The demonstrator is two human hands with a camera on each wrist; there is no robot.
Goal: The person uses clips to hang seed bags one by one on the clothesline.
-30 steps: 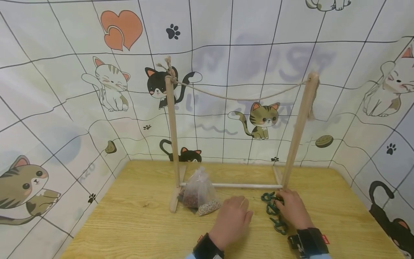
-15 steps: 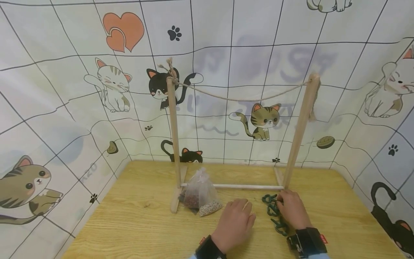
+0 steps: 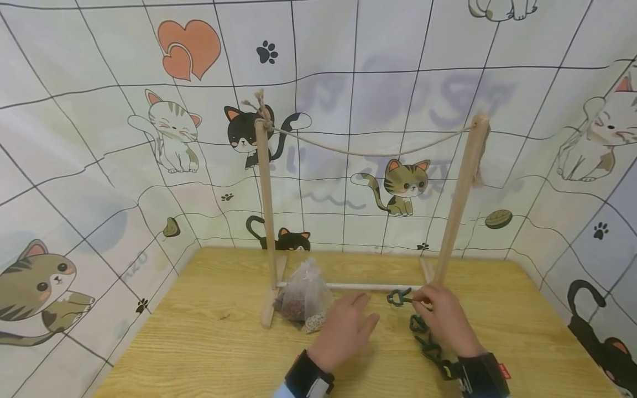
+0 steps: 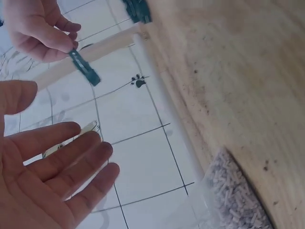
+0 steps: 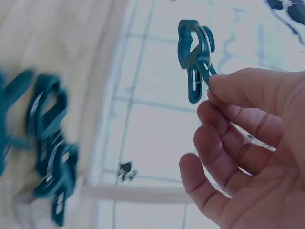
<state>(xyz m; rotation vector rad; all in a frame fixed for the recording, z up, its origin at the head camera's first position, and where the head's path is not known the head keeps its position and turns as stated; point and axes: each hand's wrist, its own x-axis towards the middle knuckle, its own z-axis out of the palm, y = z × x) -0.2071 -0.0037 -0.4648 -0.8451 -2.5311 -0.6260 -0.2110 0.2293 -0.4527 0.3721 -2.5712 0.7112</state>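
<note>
My right hand point(image 3: 450, 320) pinches one handle of a dark green plastic clip point(image 5: 194, 57) between thumb and index finger. The clip is raised off the table, its rounded jaws pointing away from the hand. Several more green clips point(image 3: 429, 347) lie on the table beside and under that hand, blurred in the right wrist view. To the left, my left hand point(image 3: 344, 330) hovers with fingers spread and holds nothing. Just beyond it sits a sheer white drawstring bag point(image 3: 312, 284) with reddish-brown contents. A small packet of pale bits point(image 4: 233, 195) is partly hidden by that hand in the head view.
A wooden frame stands behind the hands, with a left post point(image 3: 266, 204), a right post point(image 3: 461, 204) and a white bottom bar point(image 3: 368, 286). A slack rope point(image 3: 358, 152) spans the post tops. Cat-print cloth point(image 3: 328, 204) surrounds the wooden table point(image 3: 209, 342).
My right hand has picked up a green clip and brought it slightly left and up from the others. The left hand has shifted a little left, its fingers now more spread.
</note>
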